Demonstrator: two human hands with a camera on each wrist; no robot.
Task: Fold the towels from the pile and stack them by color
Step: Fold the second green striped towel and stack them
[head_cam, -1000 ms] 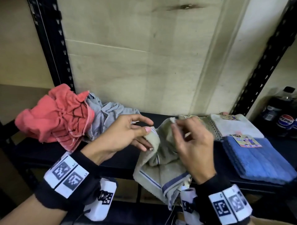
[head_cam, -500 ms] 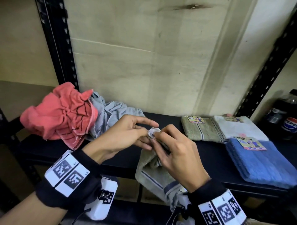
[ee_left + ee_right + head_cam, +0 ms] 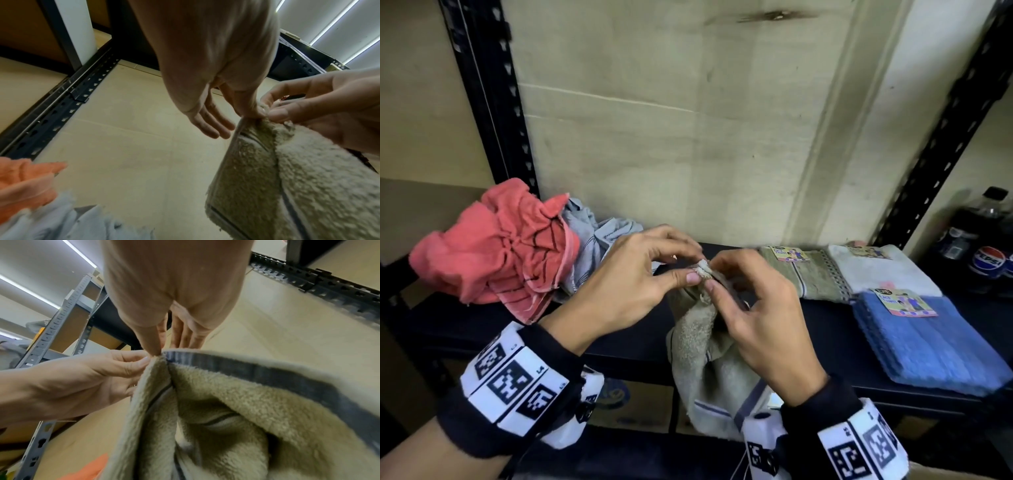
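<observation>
Olive towel (image 3: 702, 359) corner pinched by left hand (image 3: 630, 291) and right hand (image 3: 760, 322), grey hem band (image 3: 257, 369) clear only from right wrist

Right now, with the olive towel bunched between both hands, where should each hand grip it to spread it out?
The olive towel hangs bunched below one pinched corner. Keep the left hand on that corner; probably slide the right hand rightward along the grey-banded top hem to the next corner, gripping from above.

Unfolded pile (image 3: 496, 246) lay left on the shelf (image 3: 825, 329); folded towels (image 3: 893, 308) right; bottle (image 3: 986, 240) farther right.
</observation>
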